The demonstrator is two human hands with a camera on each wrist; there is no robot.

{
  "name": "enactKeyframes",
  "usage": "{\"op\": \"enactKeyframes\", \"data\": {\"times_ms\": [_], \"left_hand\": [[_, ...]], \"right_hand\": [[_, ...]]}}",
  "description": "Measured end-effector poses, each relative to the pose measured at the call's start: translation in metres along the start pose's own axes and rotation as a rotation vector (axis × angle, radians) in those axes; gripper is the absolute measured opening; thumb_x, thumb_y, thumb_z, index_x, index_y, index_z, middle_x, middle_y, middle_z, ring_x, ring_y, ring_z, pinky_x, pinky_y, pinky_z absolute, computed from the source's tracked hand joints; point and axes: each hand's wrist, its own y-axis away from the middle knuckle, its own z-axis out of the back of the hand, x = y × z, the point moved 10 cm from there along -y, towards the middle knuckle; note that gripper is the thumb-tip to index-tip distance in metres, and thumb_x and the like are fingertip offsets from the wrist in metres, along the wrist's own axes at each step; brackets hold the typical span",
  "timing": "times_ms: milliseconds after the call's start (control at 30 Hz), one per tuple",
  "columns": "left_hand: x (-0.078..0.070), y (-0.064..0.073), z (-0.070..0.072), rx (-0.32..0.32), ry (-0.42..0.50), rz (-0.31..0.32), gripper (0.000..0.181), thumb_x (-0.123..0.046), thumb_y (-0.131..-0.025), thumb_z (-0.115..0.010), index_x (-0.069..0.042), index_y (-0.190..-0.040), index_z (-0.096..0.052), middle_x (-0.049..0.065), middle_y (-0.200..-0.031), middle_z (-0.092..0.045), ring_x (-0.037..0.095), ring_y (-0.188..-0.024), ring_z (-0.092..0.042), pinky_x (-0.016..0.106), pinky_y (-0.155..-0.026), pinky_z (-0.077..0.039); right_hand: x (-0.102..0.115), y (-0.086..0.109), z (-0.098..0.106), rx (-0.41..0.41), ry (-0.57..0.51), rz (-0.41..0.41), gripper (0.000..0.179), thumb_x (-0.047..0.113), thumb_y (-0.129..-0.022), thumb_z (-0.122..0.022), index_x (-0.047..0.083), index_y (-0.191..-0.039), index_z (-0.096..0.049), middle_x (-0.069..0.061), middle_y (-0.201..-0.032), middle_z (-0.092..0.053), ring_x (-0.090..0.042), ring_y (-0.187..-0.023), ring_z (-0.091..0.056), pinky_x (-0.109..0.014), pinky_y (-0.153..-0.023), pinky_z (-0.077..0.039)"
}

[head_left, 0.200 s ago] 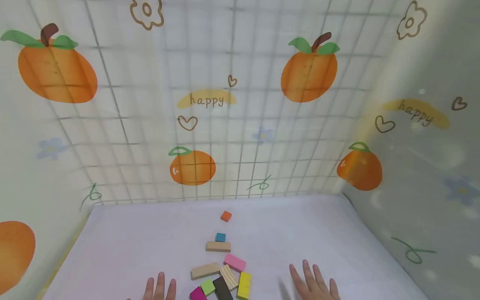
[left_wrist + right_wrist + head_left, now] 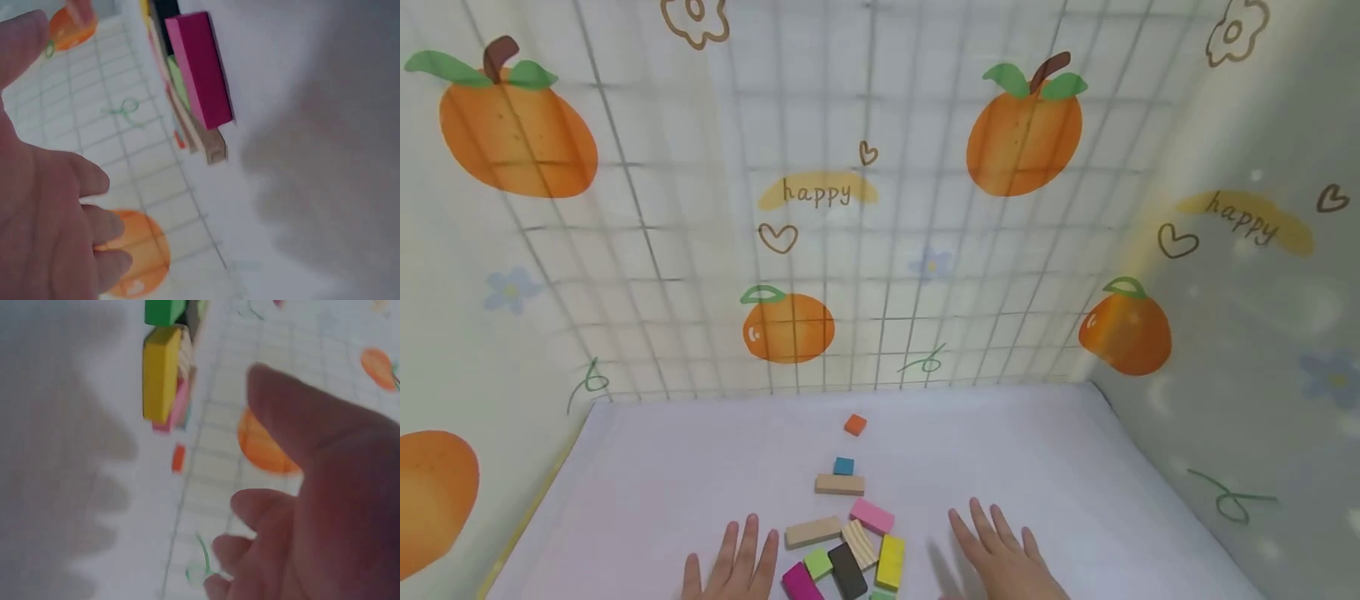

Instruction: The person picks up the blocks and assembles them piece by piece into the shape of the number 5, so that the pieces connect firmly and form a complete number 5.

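Note:
Colored wooden blocks lie on a white surface between the two hands. Left of the group, my left hand spreads its straight fingers above the surface, nearest the magenta block. My right hand hovers on the other side, fingers apart and holding nothing, nearest the yellow block. Bunched among these are a dark block, a light green block, a striped wood block, a plain wood block and a pink block. In the right wrist view a green block adjoins the yellow one.
Farther back lie another plain wood block, a small blue block right behind it, and an orange block. Fruit-printed curtains over a wire grid enclose the white tabletop at back and sides.
Both hands have moved forward and inward, closer to the blocks, and more of each shows. The head view has shifted slightly, bringing the green block's edge in at the bottom.

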Motion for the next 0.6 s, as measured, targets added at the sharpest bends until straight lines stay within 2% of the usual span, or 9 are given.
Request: {"op": "enactKeyframes", "data": {"times_ms": [33,67,100,133,167,233,300,467,600], "left_hand": [[-0.006,-0.01,0.006,0.037,0.011,-0.023,0.107,-0.092,-0.069,-0.021,-0.018,-0.143,-0.039,0.008,-0.157,-0.023,0.031,-0.145,-0.017,0.074,-0.099,-0.021],[-0.012,-0.02,0.009,0.11,0.041,-0.043,0.109,-0.093,-0.067,-0.021,-0.016,-0.143,-0.039,0.008,-0.153,-0.031,0.031,-0.142,-0.025,0.074,-0.098,-0.023],[-0.017,-0.028,0.006,0.218,0.074,-0.044,0.112,-0.094,-0.066,-0.02,-0.017,-0.145,-0.036,0.01,-0.154,-0.031,0.032,-0.141,-0.026,0.074,-0.1,-0.021],[-0.022,-0.036,0.002,0.303,0.115,-0.043,0.113,-0.094,-0.065,-0.021,-0.016,-0.147,-0.033,0.01,-0.156,-0.026,0.033,-0.143,-0.022,0.074,-0.102,-0.018],[-0.028,-0.044,-0.001,0.358,0.145,-0.047,0.113,-0.094,-0.066,-0.023,-0.017,-0.149,-0.03,0.009,-0.157,-0.022,0.033,-0.144,-0.019,0.073,-0.103,-0.015],[-0.039,-0.057,-0.008,0.422,0.203,-0.052,0.108,-0.091,-0.069,-0.027,-0.018,-0.15,-0.028,0.007,-0.159,-0.016,0.032,-0.146,-0.014,0.072,-0.105,-0.013],[-0.049,-0.068,-0.013,0.445,0.219,-0.085,0.105,-0.089,-0.072,-0.029,-0.019,-0.15,-0.026,0.005,-0.159,-0.013,0.03,-0.147,-0.012,0.072,-0.106,-0.012],[-0.061,-0.091,-0.028,0.456,0.22,-0.161,0.102,-0.086,-0.076,-0.025,-0.019,-0.151,-0.023,0.003,-0.159,-0.012,0.027,-0.147,-0.012,0.07,-0.106,-0.016],[-0.058,-0.097,-0.042,0.494,0.208,-0.15,0.1,-0.085,-0.077,-0.025,-0.017,-0.15,-0.026,0.002,-0.159,-0.015,0.026,-0.146,-0.016,0.069,-0.106,-0.02]], "right_hand": [[0.008,-0.008,0.0,0.057,-0.016,0.008,0.1,0.085,-0.066,-0.048,0.028,-0.147,-0.032,-0.007,-0.156,-0.026,-0.039,-0.142,-0.021,-0.073,-0.104,-0.012],[0.017,-0.017,0.0,0.1,-0.03,0.026,0.096,0.081,-0.07,-0.049,0.029,-0.148,-0.031,-0.004,-0.157,-0.024,-0.037,-0.144,-0.018,-0.072,-0.105,-0.01],[0.027,-0.027,0.0,0.131,-0.045,0.044,0.09,0.077,-0.075,-0.051,0.029,-0.148,-0.03,-0.002,-0.157,-0.024,-0.035,-0.145,-0.016,-0.071,-0.106,-0.009],[0.036,-0.037,0.001,0.14,-0.056,0.081,0.084,0.072,-0.079,-0.052,0.029,-0.148,-0.03,0.0,-0.157,-0.024,-0.033,-0.145,-0.016,-0.07,-0.107,-0.009],[0.045,-0.045,0.002,0.138,-0.055,0.12,0.078,0.067,-0.083,-0.051,0.03,-0.148,-0.03,0.002,-0.157,-0.024,-0.031,-0.145,-0.017,-0.068,-0.108,-0.011],[0.062,-0.061,0.002,0.124,-0.041,0.196,0.066,0.058,-0.09,-0.049,0.032,-0.148,-0.03,0.005,-0.156,-0.025,-0.027,-0.145,-0.02,-0.066,-0.109,-0.015],[0.077,-0.075,0.0,0.111,-0.022,0.264,0.059,0.052,-0.093,-0.047,0.034,-0.147,-0.03,0.007,-0.155,-0.026,-0.026,-0.145,-0.022,-0.064,-0.11,-0.019],[0.108,-0.108,-0.006,0.076,0.038,0.411,0.05,0.045,-0.097,-0.046,0.04,-0.145,-0.032,0.006,-0.154,-0.029,-0.025,-0.143,-0.027,-0.064,-0.107,-0.026],[0.118,-0.123,-0.015,0.078,0.092,0.453,0.052,0.041,-0.097,-0.049,0.036,-0.146,-0.033,0.007,-0.155,-0.028,-0.025,-0.142,-0.028,-0.063,-0.106,-0.028]]}}
